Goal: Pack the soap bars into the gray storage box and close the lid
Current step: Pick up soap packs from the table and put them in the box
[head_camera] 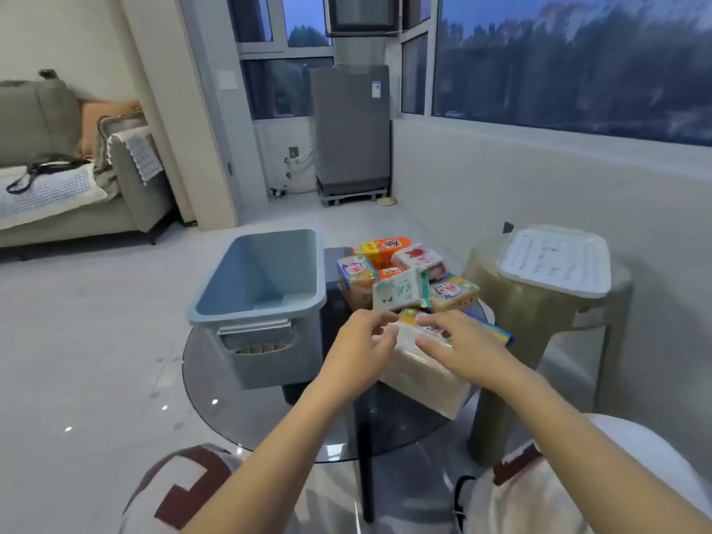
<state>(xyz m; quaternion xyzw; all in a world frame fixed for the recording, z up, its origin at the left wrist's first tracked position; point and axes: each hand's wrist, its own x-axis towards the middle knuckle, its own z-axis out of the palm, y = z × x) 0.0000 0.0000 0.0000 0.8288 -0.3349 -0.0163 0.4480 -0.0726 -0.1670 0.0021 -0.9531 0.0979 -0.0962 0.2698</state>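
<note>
Soap bars (408, 279) piled on my round glass table (231, 398); both hands, left hand (362, 341) and right hand (462, 341), grip one wrapped pack (424, 375); tiled floor (96, 341) and a sofa (57, 167) lie beyond.

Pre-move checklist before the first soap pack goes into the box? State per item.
1. Gray storage box open and empty: ok, nothing visible inside.
2. Lid out of the way: ok, it lies on the stool at the right.
3. Both hands on the nearest soap pack: ok, left hand and right hand rest on its top.
4. Firm grip on the pack: cannot tell, fingers lie on it, no clear clasp.
5. Path to the box free: ok, the box stands directly left of the pack.
6. Other soap bars stable: cannot tell, they sit piled loosely.
</note>
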